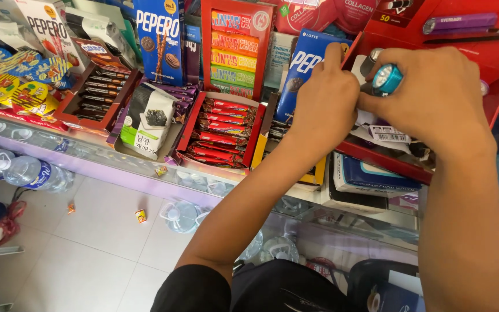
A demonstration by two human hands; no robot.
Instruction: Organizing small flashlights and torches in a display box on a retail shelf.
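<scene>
My right hand point(440, 98) grips a small blue metal flashlight point(386, 78) over a red display tray point(388, 159) at the upper right. A white tag with a barcode point(389, 136) hangs below the flashlight. My left hand point(324, 101) rests just left of it, fingers curled against the tray's edge and a blue snack box point(301, 69), index finger pointing up. Whether the left fingers pinch anything is hidden.
Open red boxes of chocolate bars point(222, 130) and dark snack sticks point(96, 92) stand on a glass counter point(145, 164). Taller snack boxes point(160, 37) line the back. Water bottles point(24, 170) lie under the counter above a tiled floor point(88, 254) with small wrappers.
</scene>
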